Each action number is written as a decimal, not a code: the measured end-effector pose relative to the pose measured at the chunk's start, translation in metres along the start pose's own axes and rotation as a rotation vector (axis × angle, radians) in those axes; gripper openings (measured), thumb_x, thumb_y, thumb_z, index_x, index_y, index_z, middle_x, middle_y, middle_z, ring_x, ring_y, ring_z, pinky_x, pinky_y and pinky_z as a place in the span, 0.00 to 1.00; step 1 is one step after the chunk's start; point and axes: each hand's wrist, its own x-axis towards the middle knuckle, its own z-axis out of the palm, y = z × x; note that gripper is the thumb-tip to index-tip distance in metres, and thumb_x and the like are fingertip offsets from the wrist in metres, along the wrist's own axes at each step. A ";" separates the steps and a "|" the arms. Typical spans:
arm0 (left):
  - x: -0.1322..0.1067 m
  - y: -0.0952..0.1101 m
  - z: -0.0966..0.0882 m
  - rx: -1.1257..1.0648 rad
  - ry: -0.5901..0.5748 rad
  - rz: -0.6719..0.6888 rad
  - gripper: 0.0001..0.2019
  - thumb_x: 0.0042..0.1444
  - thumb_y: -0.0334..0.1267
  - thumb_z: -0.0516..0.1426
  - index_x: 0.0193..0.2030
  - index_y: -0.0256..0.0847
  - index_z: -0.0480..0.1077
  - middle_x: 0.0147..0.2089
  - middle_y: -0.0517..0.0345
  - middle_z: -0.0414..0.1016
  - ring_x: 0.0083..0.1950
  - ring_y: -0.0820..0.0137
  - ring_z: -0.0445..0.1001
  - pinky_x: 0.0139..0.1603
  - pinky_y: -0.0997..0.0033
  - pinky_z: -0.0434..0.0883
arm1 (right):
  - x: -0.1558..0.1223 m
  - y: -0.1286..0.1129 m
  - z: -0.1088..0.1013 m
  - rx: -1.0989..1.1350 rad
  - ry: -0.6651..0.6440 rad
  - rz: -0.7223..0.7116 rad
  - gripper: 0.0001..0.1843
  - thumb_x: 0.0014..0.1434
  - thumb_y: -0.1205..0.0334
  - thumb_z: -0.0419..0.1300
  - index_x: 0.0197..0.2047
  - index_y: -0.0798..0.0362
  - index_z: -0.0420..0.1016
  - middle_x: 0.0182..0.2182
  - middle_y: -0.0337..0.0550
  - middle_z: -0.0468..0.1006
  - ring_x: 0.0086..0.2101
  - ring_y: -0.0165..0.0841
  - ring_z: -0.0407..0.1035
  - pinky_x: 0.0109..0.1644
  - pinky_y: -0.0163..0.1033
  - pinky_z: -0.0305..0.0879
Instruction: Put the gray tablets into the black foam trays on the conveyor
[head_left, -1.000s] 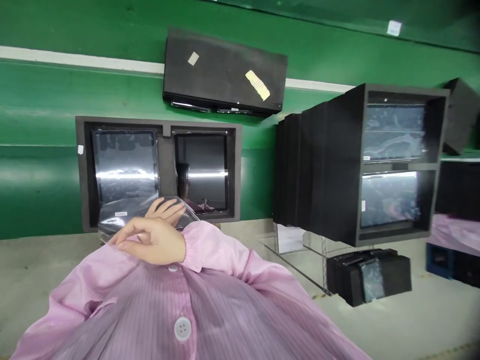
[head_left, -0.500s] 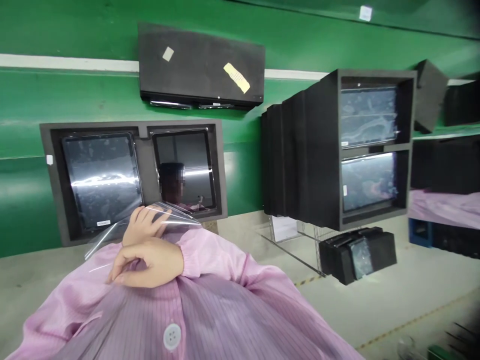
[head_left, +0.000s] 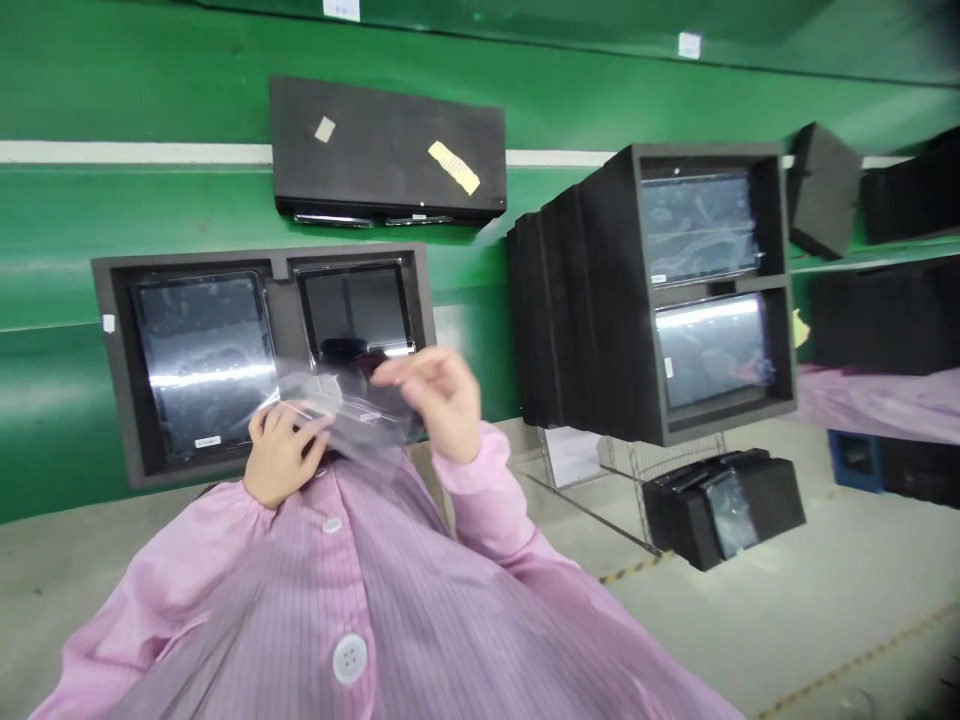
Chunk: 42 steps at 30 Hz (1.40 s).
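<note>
Coat: a pink striped coat [head_left: 390, 620] fills the near foreground at 6 o'clock, a white button [head_left: 349, 658] on its front; both sleeves rise from it toward the middle of the view

Left hand: the left hand [head_left: 281, 455] at about 9 o'clock of the clear film, fingers curled and pinching the sheet's left edge, so that side seems kept taut

Right hand: the right hand [head_left: 442, 400] at about 3 o'clock of the film, fingers bent with the tips nipping the sheet's upper right edge; the grip looks light, as suits a thin sheet

Clear film: the clear film [head_left: 345, 410] hangs between the two hands, crumpled and slightly folded, held up in front of the chest and apart from the bench

Foam tray: just beyond the hands, a dark foam tray [head_left: 120, 400] lies on the green bench [head_left: 45, 400] with two recesses; the left one holds a tablet with a glossy wrapped face [head_left: 199, 360], the right one a bare dark tablet [head_left: 352, 305] partly hidden by the film

Foam lid: at 12 o'clock, farther back, a flat foam block [head_left: 386, 150] with two paper stickers; thin shiny edges show under it, what they are I cannot tell

Foam stack: at 2 o'clock, a row of the same trays [head_left: 592, 310] set on edge, the front one holding two wrapped tablets, upper [head_left: 697, 225] and lower [head_left: 712, 350]

Far right: another person's pink sleeve [head_left: 870, 400] at 3 o'clock, more foam blocks [head_left: 821, 190] above it
</note>
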 end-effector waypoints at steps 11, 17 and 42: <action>-0.003 -0.063 -0.033 -0.071 0.276 -0.853 0.35 0.57 0.48 0.57 0.68 0.32 0.63 0.72 0.30 0.57 0.73 0.41 0.56 0.71 0.41 0.54 | 0.007 0.042 -0.030 -0.487 0.328 -0.023 0.20 0.55 0.58 0.58 0.51 0.51 0.68 0.46 0.52 0.79 0.47 0.40 0.75 0.57 0.51 0.71; 0.013 -0.060 -0.041 -0.160 0.144 -1.027 0.45 0.54 0.52 0.59 0.74 0.30 0.50 0.73 0.25 0.51 0.74 0.36 0.52 0.70 0.37 0.54 | -0.001 0.075 0.009 -1.161 0.131 0.292 0.49 0.53 0.58 0.61 0.72 0.70 0.47 0.70 0.75 0.51 0.69 0.60 0.49 0.70 0.64 0.48; 0.026 -0.123 -0.069 -1.472 0.077 -1.015 0.24 0.44 0.52 0.70 0.42 0.35 0.78 0.41 0.43 0.84 0.41 0.60 0.82 0.42 0.64 0.77 | 0.042 0.029 0.023 -0.255 0.050 0.189 0.26 0.42 0.49 0.71 0.41 0.54 0.75 0.36 0.47 0.84 0.35 0.39 0.77 0.42 0.44 0.73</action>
